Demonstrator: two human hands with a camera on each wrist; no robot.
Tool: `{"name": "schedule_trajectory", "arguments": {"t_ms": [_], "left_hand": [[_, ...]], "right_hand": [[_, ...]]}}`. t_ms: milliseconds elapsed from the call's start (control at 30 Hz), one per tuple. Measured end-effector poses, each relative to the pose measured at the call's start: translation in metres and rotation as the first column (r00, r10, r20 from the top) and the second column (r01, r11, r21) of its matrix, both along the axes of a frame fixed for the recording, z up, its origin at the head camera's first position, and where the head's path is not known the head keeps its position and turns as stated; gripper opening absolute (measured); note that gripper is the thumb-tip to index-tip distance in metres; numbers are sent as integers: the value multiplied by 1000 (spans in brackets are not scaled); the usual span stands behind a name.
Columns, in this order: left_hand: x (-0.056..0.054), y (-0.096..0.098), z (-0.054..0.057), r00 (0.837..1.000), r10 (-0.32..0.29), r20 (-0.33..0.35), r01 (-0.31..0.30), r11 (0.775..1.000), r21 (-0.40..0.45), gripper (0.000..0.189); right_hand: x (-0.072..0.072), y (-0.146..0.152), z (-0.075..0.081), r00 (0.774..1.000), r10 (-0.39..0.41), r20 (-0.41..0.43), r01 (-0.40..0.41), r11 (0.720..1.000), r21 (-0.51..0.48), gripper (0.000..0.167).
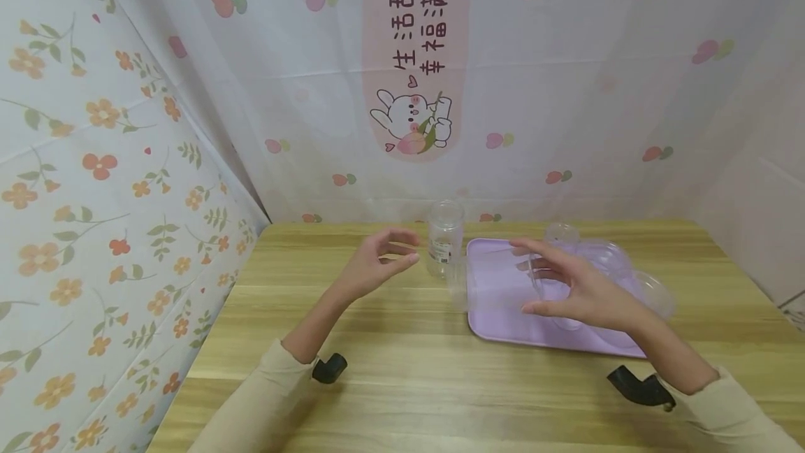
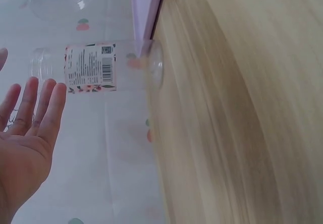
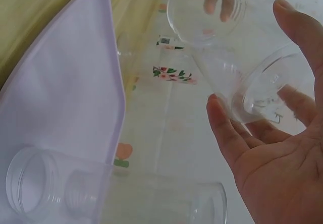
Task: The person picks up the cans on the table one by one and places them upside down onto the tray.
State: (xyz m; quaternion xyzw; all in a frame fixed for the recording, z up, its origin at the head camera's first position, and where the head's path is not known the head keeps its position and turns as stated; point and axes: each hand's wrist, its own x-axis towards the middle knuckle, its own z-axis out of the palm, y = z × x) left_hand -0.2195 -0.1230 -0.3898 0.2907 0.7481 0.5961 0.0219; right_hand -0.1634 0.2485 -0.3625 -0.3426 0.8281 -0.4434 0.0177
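Note:
My right hand [image 1: 581,292] grips a clear plastic jar [image 1: 493,282] near one end, fingers and thumb round it. The jar is tilted onto its side above the lilac tray [image 1: 503,331], its other end towards my left hand [image 1: 377,264]. That left hand is empty, its fingers loosely bent in the air. Beside it, another clear jar [image 2: 133,65] with a printed label [image 2: 93,67] stands upright on the table, left of the tray. In the right wrist view, my right fingers [image 3: 227,128] curve round the held jar [image 3: 222,72].
More clear containers stand on the tray, among them a small one [image 1: 562,233] at the back and a wide one [image 1: 657,293] at the right. One clear jar [image 3: 156,193] shows low in the right wrist view. A patterned curtain [image 1: 302,103] hangs behind the wooden table [image 1: 402,397].

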Motion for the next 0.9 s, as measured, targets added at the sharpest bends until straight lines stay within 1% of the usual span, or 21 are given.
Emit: {"name": "schedule_trajectory", "arguments": {"t_ms": [200, 433, 600, 800, 900], "left_hand": [[-6, -1, 1, 1000, 16, -10, -16, 1000, 5, 36], [-11, -1, 4, 999, 48, 10, -48, 999, 22, 36], [-15, 1, 6, 998, 55, -4, -55, 998, 28, 38], [-21, 5, 9, 996, 84, -11, -84, 996, 3, 43], [-24, 8, 10, 996, 93, -14, -94, 996, -6, 48]], "right_hand": [[0, 6, 3, 1000, -6, -30, 7, 1000, 20, 90], [-3, 11, 5, 998, 11, -54, -10, 1000, 25, 91], [-3, 12, 9, 998, 2, -69, 1, 999, 44, 92], [-7, 15, 13, 997, 11, -81, -5, 997, 73, 94], [-9, 17, 15, 995, 19, -101, -10, 996, 88, 95]]}}
